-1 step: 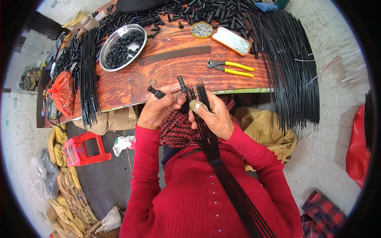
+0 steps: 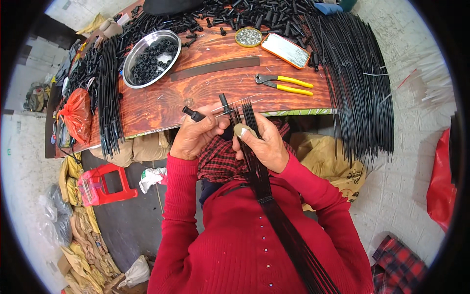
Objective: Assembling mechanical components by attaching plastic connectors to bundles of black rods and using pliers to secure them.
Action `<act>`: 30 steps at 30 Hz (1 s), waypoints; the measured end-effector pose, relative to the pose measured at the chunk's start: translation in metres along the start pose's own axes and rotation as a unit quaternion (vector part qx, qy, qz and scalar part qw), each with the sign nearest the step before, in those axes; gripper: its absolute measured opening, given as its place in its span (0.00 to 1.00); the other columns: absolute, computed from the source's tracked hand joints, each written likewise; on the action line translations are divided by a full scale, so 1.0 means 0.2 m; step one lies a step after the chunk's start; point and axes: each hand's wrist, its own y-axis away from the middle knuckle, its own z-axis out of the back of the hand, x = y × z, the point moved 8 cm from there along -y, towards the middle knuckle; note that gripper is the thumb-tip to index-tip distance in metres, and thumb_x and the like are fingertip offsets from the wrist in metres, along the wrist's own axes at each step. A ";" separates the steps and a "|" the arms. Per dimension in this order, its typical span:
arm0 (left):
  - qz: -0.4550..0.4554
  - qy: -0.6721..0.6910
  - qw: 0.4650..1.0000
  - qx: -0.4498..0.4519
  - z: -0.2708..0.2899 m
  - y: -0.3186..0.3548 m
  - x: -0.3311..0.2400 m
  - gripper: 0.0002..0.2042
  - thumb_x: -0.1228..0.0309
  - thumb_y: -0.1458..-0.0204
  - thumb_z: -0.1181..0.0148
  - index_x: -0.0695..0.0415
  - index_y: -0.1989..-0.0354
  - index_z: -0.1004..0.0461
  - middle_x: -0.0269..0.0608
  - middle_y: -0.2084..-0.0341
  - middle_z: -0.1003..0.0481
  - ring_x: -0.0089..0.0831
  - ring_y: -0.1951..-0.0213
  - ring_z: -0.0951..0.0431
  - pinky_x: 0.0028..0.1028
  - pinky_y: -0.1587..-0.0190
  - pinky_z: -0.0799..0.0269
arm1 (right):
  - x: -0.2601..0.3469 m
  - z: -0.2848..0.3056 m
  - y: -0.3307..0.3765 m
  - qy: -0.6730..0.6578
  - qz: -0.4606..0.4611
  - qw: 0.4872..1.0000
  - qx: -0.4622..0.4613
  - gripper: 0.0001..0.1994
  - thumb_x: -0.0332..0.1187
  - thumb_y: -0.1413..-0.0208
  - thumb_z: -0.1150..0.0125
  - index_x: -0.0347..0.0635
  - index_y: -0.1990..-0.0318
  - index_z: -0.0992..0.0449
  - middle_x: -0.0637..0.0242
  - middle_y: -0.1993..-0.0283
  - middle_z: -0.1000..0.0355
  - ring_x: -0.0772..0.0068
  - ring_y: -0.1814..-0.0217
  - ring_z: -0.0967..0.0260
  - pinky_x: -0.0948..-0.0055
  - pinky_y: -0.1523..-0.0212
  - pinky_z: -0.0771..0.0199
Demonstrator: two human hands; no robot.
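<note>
My left hand (image 2: 192, 138) is closed on a black flanged plastic fitting (image 2: 193, 113), which points up and left from between its fingers. A second black tube (image 2: 223, 101) stands up just beyond those fingertips; whether they grip it too is hard to tell. My right hand (image 2: 270, 148) wraps round a bundle of thin black rods (image 2: 259, 180). Their upper ends fan out above it, and their long tails run down across my red sweater. A tan cover (image 2: 240, 130) sits on the right thumb. Fine pale wires (image 2: 253, 101) cross between the two hands.
On the wooden table (image 2: 205, 90) lie a metal bowl (image 2: 128, 73) of black rings, yellow-handled pliers (image 2: 293, 88), a dark flat bar (image 2: 215, 68), a round tin (image 2: 248, 36) and a rectangular tin (image 2: 286, 50). Black rods (image 2: 364, 88) hang over its right end. A red stool (image 2: 105, 186) stands left.
</note>
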 end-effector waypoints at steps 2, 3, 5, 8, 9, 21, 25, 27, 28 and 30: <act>-0.005 -0.008 1.000 0.006 0.00 -0.01 0.01 0.32 0.63 0.45 0.34 0.71 0.38 0.36 0.41 0.65 0.24 0.22 0.64 0.25 0.18 0.60 0.23 | 0.00 0.00 0.00 0.000 -0.001 1.000 -0.004 0.15 0.36 0.33 0.48 0.34 0.48 0.35 0.62 0.69 0.29 0.75 0.74 0.29 0.77 0.70 0.26; -0.004 -0.006 1.000 -0.003 0.01 -0.01 0.01 0.31 0.64 0.45 0.34 0.71 0.39 0.35 0.41 0.66 0.24 0.21 0.65 0.25 0.18 0.62 0.24 | 0.00 0.00 0.00 -0.001 -0.003 1.000 -0.007 0.14 0.36 0.33 0.48 0.34 0.48 0.35 0.62 0.69 0.29 0.75 0.74 0.29 0.77 0.70 0.26; -0.001 -0.003 1.000 -0.012 0.01 -0.01 0.03 0.30 0.64 0.46 0.34 0.70 0.39 0.34 0.40 0.67 0.24 0.21 0.65 0.25 0.18 0.63 0.25 | 0.01 0.01 0.00 0.005 -0.002 1.000 -0.010 0.14 0.36 0.33 0.48 0.34 0.48 0.35 0.62 0.69 0.29 0.75 0.74 0.29 0.78 0.71 0.26; -0.002 -0.030 0.998 -0.049 0.01 -0.02 0.03 0.28 0.64 0.45 0.34 0.67 0.40 0.33 0.39 0.69 0.25 0.20 0.69 0.27 0.17 0.66 0.27 | 0.00 0.02 0.00 0.004 -0.004 1.000 -0.023 0.14 0.35 0.33 0.48 0.34 0.48 0.34 0.63 0.69 0.29 0.75 0.74 0.29 0.78 0.70 0.25; 0.000 -0.025 0.999 -0.045 0.00 -0.01 0.03 0.28 0.64 0.46 0.34 0.66 0.40 0.32 0.38 0.70 0.25 0.19 0.71 0.28 0.16 0.68 0.30 | 0.00 0.03 0.00 -0.001 -0.006 0.999 -0.032 0.14 0.35 0.33 0.48 0.34 0.48 0.34 0.63 0.69 0.29 0.75 0.73 0.29 0.78 0.70 0.25; -0.004 -0.039 0.995 -0.093 -0.05 0.00 0.01 0.21 0.71 0.47 0.33 0.66 0.46 0.27 0.30 0.76 0.30 0.13 0.80 0.41 0.16 0.79 0.51 | 0.00 0.02 0.00 0.029 -0.010 0.999 -0.034 0.15 0.37 0.33 0.47 0.34 0.49 0.35 0.63 0.69 0.28 0.76 0.72 0.28 0.77 0.70 0.25; -0.026 -0.099 0.981 -0.166 -0.08 0.02 -0.03 0.17 0.74 0.47 0.35 0.68 0.51 0.25 0.26 0.79 0.31 0.13 0.81 0.43 0.16 0.80 0.52 | 0.03 0.01 0.01 0.030 0.012 0.999 -0.034 0.16 0.38 0.33 0.47 0.34 0.48 0.35 0.63 0.69 0.27 0.76 0.73 0.28 0.78 0.70 0.25; -0.030 -0.094 0.981 -0.166 -0.10 0.02 -0.03 0.15 0.74 0.46 0.36 0.67 0.52 0.26 0.25 0.80 0.33 0.13 0.81 0.42 0.16 0.80 0.51 | 0.05 0.00 0.02 0.081 0.020 0.996 -0.029 0.16 0.39 0.33 0.47 0.34 0.48 0.34 0.63 0.70 0.26 0.76 0.73 0.28 0.78 0.70 0.26; -0.035 -0.088 0.981 -0.167 -0.11 0.02 -0.04 0.14 0.73 0.46 0.36 0.66 0.54 0.26 0.25 0.81 0.36 0.12 0.81 0.41 0.15 0.80 0.50 | 0.05 0.00 0.02 0.080 0.020 0.996 -0.032 0.16 0.39 0.33 0.47 0.34 0.48 0.34 0.63 0.70 0.26 0.76 0.73 0.28 0.78 0.70 0.26; -0.039 -0.081 0.981 -0.172 -0.09 0.02 -0.02 0.13 0.73 0.46 0.37 0.66 0.55 0.27 0.25 0.81 0.36 0.12 0.81 0.41 0.15 0.80 0.50 | 0.07 -0.01 0.02 0.096 0.038 0.995 -0.019 0.18 0.42 0.33 0.48 0.33 0.49 0.33 0.63 0.71 0.26 0.76 0.74 0.27 0.78 0.71 0.26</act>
